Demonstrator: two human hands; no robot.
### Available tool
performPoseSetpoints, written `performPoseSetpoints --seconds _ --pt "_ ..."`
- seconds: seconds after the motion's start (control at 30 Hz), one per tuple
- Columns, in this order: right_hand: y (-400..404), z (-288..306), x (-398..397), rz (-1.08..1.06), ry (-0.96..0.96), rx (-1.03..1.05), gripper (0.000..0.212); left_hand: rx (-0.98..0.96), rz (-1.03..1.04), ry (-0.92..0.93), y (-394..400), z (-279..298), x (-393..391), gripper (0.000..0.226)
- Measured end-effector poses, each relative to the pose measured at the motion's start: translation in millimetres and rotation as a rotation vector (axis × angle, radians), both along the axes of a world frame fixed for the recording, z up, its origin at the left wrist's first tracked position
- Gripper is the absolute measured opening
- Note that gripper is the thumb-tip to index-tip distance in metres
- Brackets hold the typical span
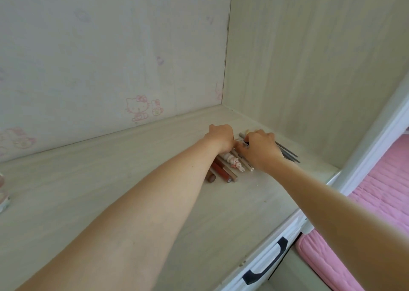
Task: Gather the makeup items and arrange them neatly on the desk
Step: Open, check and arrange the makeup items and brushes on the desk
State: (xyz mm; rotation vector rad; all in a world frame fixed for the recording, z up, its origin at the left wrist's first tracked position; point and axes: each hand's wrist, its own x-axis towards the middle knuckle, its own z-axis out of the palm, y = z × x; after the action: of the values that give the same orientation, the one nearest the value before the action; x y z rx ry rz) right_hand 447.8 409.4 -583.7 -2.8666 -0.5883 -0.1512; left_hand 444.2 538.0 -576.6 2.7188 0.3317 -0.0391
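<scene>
Under both hands, pencils (230, 169) lie side by side on the counter (132, 180). Left hand (221, 139) presses them together; right hand (260, 150) pinches one, probably lining it up.

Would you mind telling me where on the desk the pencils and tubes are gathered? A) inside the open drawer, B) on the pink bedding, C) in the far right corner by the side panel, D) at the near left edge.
C: the makeup pencils and tubes lie side by side on the desk under the left hand and right hand, close to the side panel.
</scene>
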Motion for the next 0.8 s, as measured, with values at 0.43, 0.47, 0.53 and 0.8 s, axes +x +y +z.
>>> performPoseSetpoints --seconds 0.43,0.47,0.53,0.8 --pt "-3.5 -12.4 -1.9 -0.035 -0.062 0.266 0.031 -0.398 0.024 -0.29 1.0 5.7 -31.1 0.014" --pt "-4.1 -10.2 -5.0 -0.031 -0.067 0.319 0.027 -0.417 0.025 -0.305 1.4 7.7 -35.4 0.016" --pt "-5.5 -3.0 -11.7 -0.018 -0.056 0.445 0.016 -0.458 0.03 -0.333 1.9 13.8 -45.7 0.02" --pt "7.9 26.9 -49.3 0.061 0.175 0.936 0.008 -0.724 0.098 -0.419 21.1 39.5 -101.4 0.024"
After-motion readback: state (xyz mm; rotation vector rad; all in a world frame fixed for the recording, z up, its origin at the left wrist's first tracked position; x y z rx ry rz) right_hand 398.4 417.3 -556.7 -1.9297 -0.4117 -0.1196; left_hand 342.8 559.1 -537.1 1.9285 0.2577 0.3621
